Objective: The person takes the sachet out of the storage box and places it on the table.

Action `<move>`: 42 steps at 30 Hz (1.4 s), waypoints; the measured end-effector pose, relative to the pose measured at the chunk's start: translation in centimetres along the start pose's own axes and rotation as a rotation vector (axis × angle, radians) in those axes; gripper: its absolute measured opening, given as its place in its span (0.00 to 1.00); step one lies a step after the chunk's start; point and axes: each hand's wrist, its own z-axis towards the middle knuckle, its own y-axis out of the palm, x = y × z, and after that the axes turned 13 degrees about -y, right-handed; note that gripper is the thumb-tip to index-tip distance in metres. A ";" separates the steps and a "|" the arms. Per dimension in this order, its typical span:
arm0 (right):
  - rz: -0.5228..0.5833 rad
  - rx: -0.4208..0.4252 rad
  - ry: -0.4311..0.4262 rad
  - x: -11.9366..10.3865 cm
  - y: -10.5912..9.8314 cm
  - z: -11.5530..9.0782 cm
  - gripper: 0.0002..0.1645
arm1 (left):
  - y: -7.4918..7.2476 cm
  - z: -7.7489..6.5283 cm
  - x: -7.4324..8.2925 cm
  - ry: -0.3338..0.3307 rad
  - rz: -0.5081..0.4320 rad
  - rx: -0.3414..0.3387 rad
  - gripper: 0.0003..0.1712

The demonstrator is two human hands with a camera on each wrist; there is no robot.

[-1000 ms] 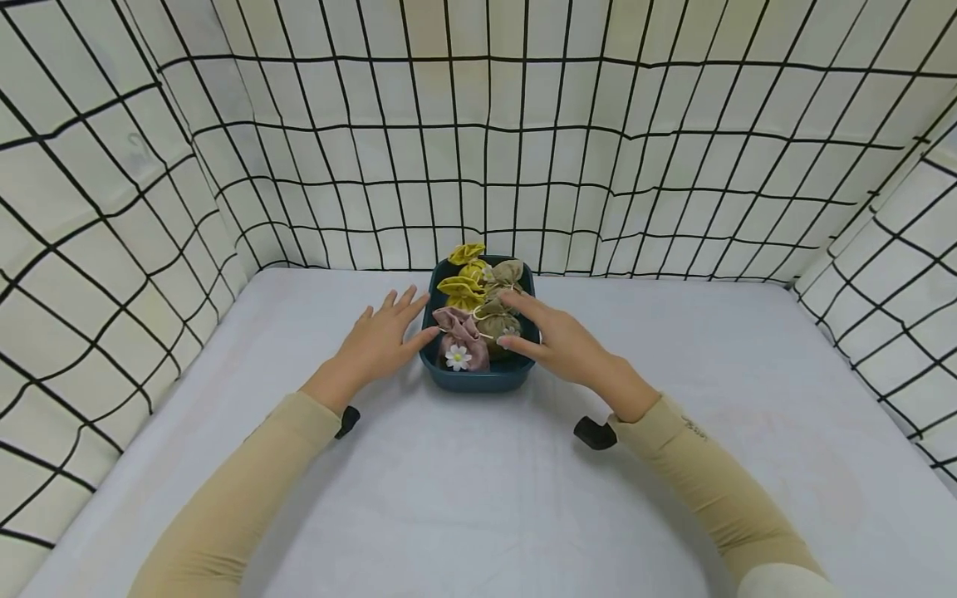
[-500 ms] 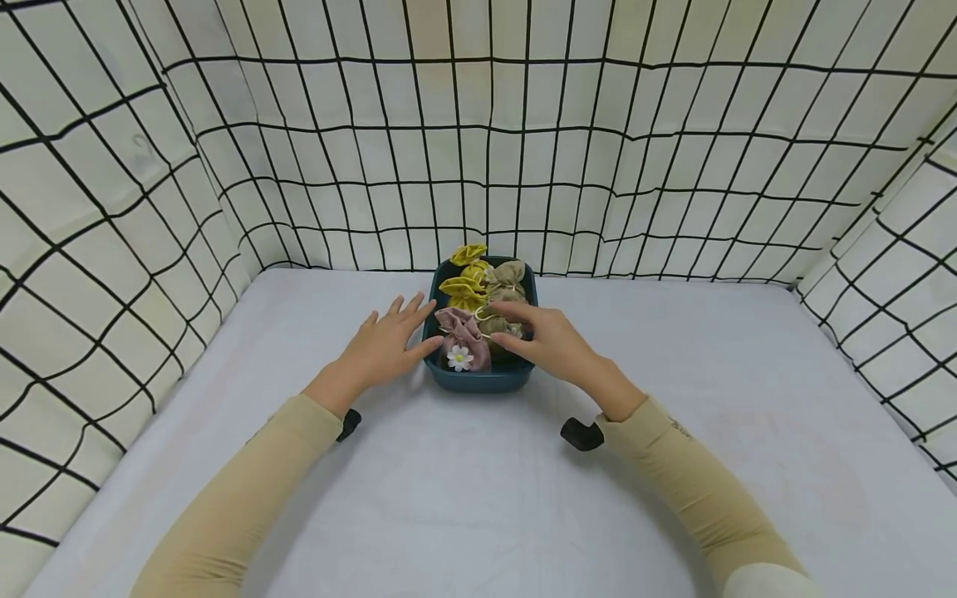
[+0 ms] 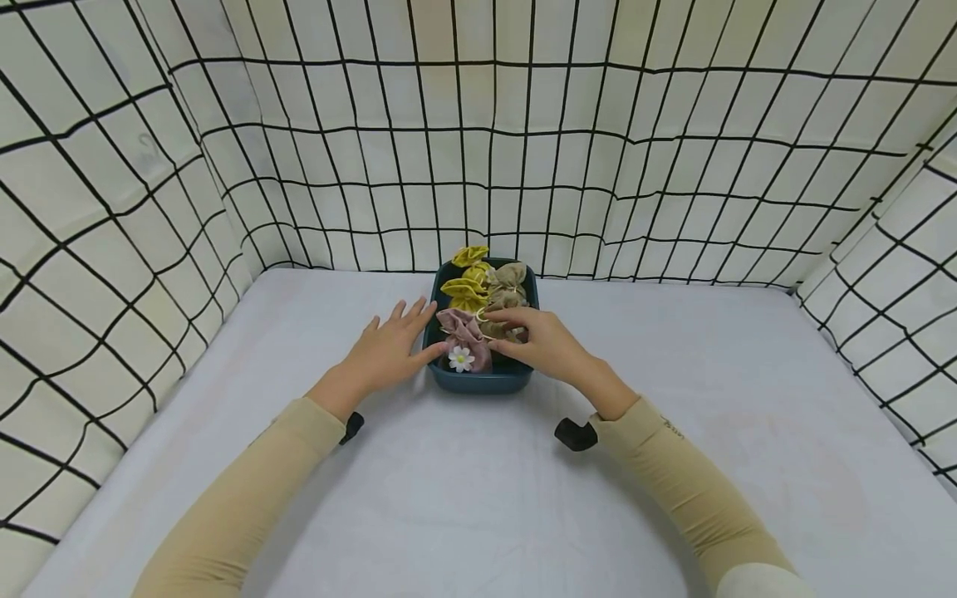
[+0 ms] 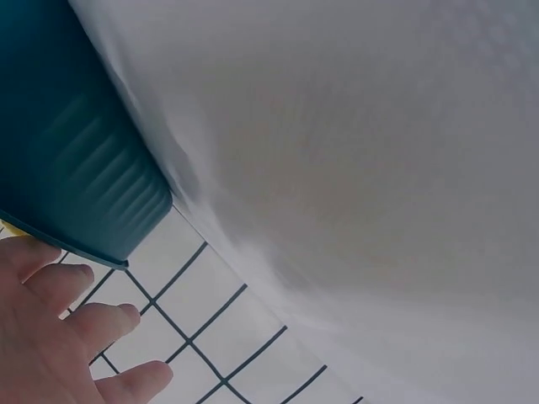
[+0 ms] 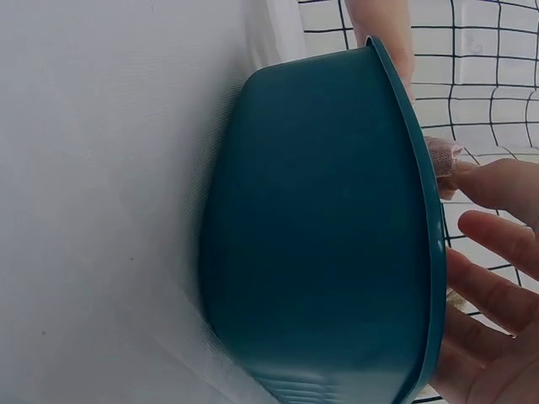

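Observation:
In the head view, a dark teal plastic basin (image 3: 478, 382) holds several small drawstring pouches. A pink pouch (image 3: 467, 332) with a white flower lies at the near left. Yellow pouches (image 3: 465, 293) and olive-brown pouches (image 3: 507, 286) sit behind it. My right hand (image 3: 549, 340) reaches over the basin's right rim. Its thumb and index finger bend over the near olive-brown pouch with their tips apart; contact with the cloth is unclear. My left hand (image 3: 385, 345) lies flat with spread fingers at the basin's left side. Its fingertips come close to the rim (image 4: 67, 244) in the left wrist view.
A white cloth (image 3: 463, 498) covers the table around the basin. Behind it and at both sides rises a black wire grid (image 3: 489, 133) against pale sheeting. The basin stands close to the back grid. Each wrist carries a small black camera (image 3: 576, 434).
My right hand has shifted left and inward over the basin, its thumb and index finger drawing nearer each other. The left hand has barely moved. No pouch has visibly been lifted.

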 end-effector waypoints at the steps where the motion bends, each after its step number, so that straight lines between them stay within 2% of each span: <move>1: -0.005 0.001 0.001 -0.1 0.0 0.0 0.27 | 0.0 0.0 0.0 0.002 -0.002 0.000 0.48; 10: 0.031 -0.015 -0.010 0.0 0.4 0.4 0.29 | -0.3 -0.4 0.1 0.023 -0.015 -0.015 0.49; 20: 0.019 -0.050 0.065 -0.1 1.4 0.7 0.31 | 0.2 -0.5 -0.2 0.020 -0.003 -0.027 0.51; 27: -0.014 -0.051 0.093 -0.8 1.4 0.8 0.28 | 0.3 -0.4 -0.3 0.030 0.012 -0.011 0.52; 34: -0.074 -0.083 0.138 -1.0 1.7 1.2 0.30 | 0.4 -0.5 -0.2 0.038 0.058 0.022 0.51; 42: -0.051 -0.102 0.128 -0.9 2.3 1.4 0.27 | 0.2 -0.6 -0.1 0.039 0.077 0.029 0.51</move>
